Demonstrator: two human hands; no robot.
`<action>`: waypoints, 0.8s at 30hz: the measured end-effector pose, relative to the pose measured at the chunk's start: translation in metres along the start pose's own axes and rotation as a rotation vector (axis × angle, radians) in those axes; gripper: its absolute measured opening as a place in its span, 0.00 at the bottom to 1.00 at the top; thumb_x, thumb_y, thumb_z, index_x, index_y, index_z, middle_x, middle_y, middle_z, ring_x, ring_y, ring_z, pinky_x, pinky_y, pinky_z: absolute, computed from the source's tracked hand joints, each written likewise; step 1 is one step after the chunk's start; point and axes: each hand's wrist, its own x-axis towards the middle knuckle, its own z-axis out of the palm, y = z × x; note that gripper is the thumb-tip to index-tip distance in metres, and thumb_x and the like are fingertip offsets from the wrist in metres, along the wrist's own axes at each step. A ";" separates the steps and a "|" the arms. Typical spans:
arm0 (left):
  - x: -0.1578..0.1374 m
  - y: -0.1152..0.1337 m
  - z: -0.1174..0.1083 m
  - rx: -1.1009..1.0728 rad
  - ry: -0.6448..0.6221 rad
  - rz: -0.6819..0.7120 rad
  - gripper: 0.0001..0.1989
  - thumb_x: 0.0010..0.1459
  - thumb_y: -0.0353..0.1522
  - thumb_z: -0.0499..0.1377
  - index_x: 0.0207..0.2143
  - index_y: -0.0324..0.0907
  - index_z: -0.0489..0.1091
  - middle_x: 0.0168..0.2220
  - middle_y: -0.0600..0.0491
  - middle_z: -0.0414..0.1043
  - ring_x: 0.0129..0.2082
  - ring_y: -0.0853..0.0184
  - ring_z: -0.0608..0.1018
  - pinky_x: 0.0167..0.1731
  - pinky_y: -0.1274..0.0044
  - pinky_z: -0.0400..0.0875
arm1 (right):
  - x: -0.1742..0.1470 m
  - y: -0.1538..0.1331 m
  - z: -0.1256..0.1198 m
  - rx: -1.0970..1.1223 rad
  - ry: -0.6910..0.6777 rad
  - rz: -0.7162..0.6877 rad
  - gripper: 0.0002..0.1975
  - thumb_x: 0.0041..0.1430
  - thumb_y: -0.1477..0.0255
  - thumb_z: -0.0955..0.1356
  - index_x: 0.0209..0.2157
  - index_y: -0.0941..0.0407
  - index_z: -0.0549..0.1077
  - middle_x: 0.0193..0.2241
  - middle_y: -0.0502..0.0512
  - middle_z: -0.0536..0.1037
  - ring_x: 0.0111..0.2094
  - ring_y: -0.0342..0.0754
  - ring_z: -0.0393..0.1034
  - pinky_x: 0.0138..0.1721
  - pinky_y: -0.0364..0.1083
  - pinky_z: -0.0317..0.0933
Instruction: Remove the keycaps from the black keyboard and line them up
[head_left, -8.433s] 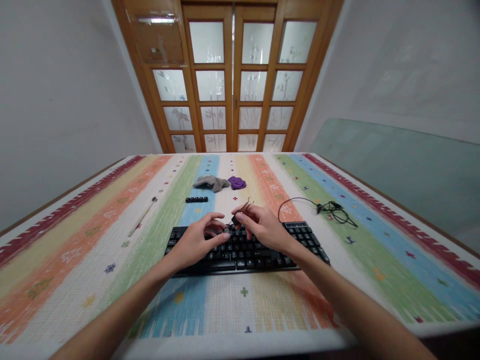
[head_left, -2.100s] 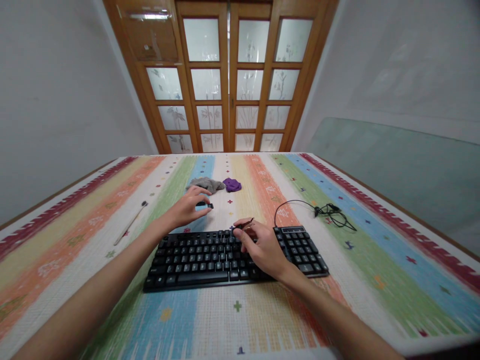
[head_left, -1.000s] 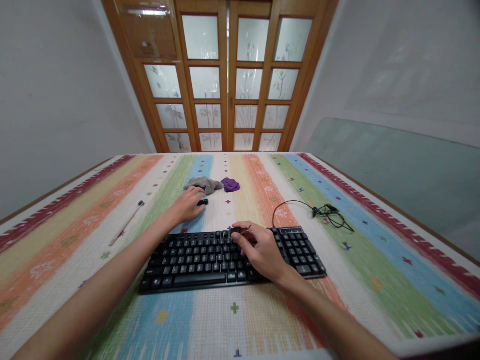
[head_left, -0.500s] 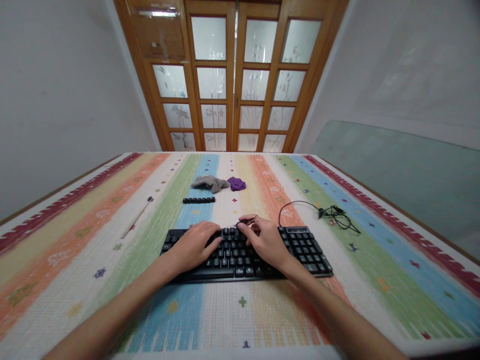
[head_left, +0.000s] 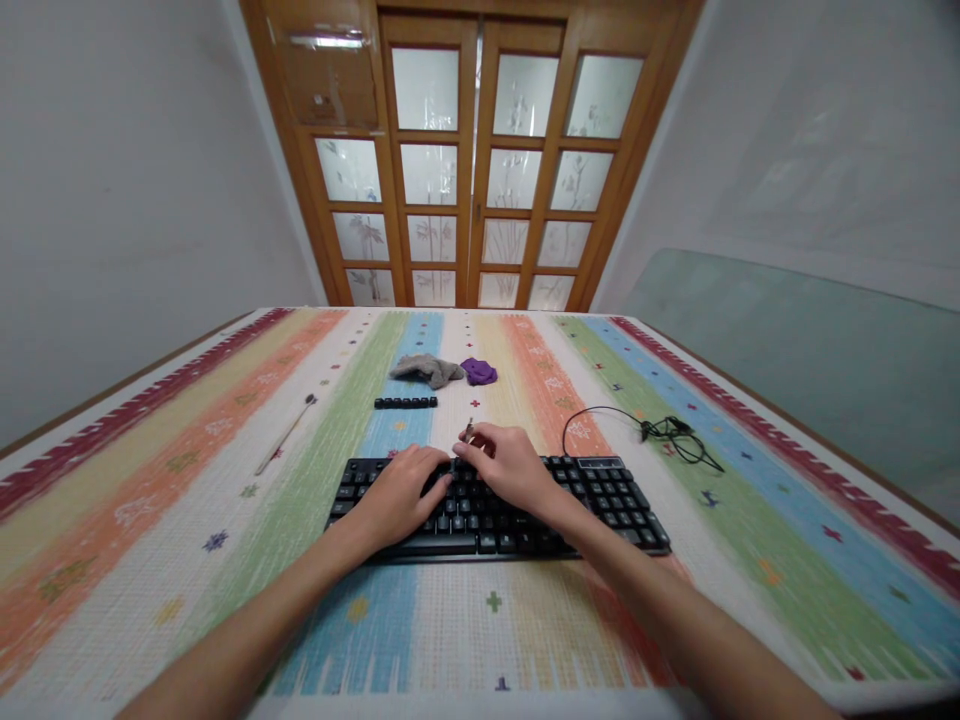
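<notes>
A black keyboard (head_left: pixel 442 543) lies flat in front of me, its number pad at the right. My left hand (head_left: pixel 401 492) rests over its left half, thumb apart from the fingers and fingertips near the upper rows. Above the top rows, my right hand (head_left: pixel 506 465) is pinched on a small metallic tool (head_left: pixel 470 430); its tip points up and most of it is hidden by the fingers. Beyond the keyboard sits a short row of black keycaps (head_left: pixel 405 403).
Behind the keycaps lie a grey cloth (head_left: pixel 427 370) and a purple cloth (head_left: pixel 479 372). A thin stick with a dark tip (head_left: pixel 285 435) is at the left. The keyboard's cable (head_left: pixel 679 430) is bundled at the right. A striped tablecloth (head_left: pixel 495 640) covers the table.
My right hand has shifted left and turned, so the tool's end now points upward rather than toward the left hand. My left hand stays on the keyboard. The view has tilted slightly.
</notes>
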 end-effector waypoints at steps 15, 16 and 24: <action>0.001 0.002 -0.003 -0.022 -0.005 0.004 0.10 0.66 0.34 0.52 0.46 0.41 0.69 0.44 0.46 0.76 0.44 0.56 0.74 0.47 0.62 0.69 | 0.036 0.020 0.001 0.157 -0.072 0.212 0.20 0.66 0.62 0.63 0.24 0.59 0.71 0.20 0.53 0.77 0.13 0.41 0.67 0.19 0.40 0.58; 0.001 0.002 -0.003 -0.024 -0.008 0.001 0.11 0.66 0.34 0.52 0.46 0.40 0.69 0.44 0.46 0.76 0.44 0.56 0.74 0.48 0.61 0.69 | 0.036 0.022 0.000 0.170 -0.069 0.214 0.21 0.66 0.60 0.63 0.24 0.59 0.70 0.21 0.53 0.77 0.13 0.40 0.66 0.18 0.40 0.58; 0.000 0.001 -0.005 -0.085 -0.013 -0.074 0.13 0.65 0.36 0.54 0.49 0.41 0.68 0.48 0.46 0.75 0.49 0.56 0.74 0.53 0.62 0.68 | 0.016 0.025 -0.016 0.329 -0.059 0.152 0.20 0.63 0.55 0.64 0.31 0.59 0.72 0.28 0.55 0.79 0.16 0.39 0.68 0.17 0.39 0.57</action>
